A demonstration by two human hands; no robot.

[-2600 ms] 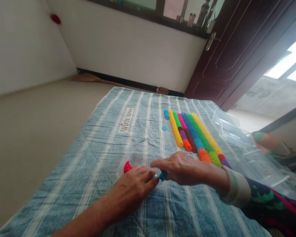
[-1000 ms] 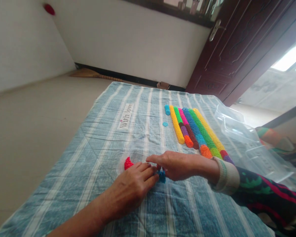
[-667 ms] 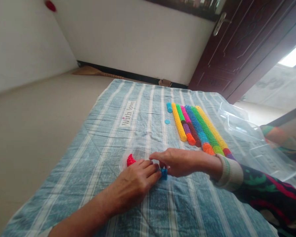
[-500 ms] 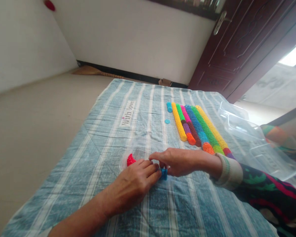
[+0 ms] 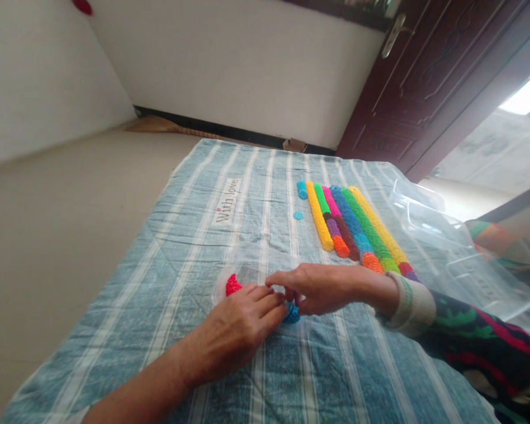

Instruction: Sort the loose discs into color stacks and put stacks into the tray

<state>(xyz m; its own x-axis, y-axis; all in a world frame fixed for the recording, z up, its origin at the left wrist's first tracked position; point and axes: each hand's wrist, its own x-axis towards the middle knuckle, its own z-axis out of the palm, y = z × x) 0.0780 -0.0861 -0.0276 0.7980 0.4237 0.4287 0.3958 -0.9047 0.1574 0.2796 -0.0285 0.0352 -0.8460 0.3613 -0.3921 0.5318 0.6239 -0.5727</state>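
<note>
My left hand (image 5: 247,315) lies over a clear plastic container (image 5: 249,257), its fingers curled and pressed together; what is under them is hidden. Just past its knuckles, red textured pieces (image 5: 232,285) show in the container. Against the left fingertips is a small group of blue scalloped pieces (image 5: 292,314). My right hand (image 5: 317,288) reaches in from the right, its fingers closed on these blue pieces, and its index finger touches the left hand. Part of the blue group is hidden between both hands.
Long rows of stacked colored discs (image 5: 351,224) lie right of center on the striped cloth (image 5: 176,282). Beside them are a short blue stack (image 5: 302,189) and a single blue disc (image 5: 298,216). Clear plastic boxes (image 5: 439,224) stand at the right edge.
The blue pieces between my hands have turned and now show more of their scalloped faces. Both hands stay almost in place.
</note>
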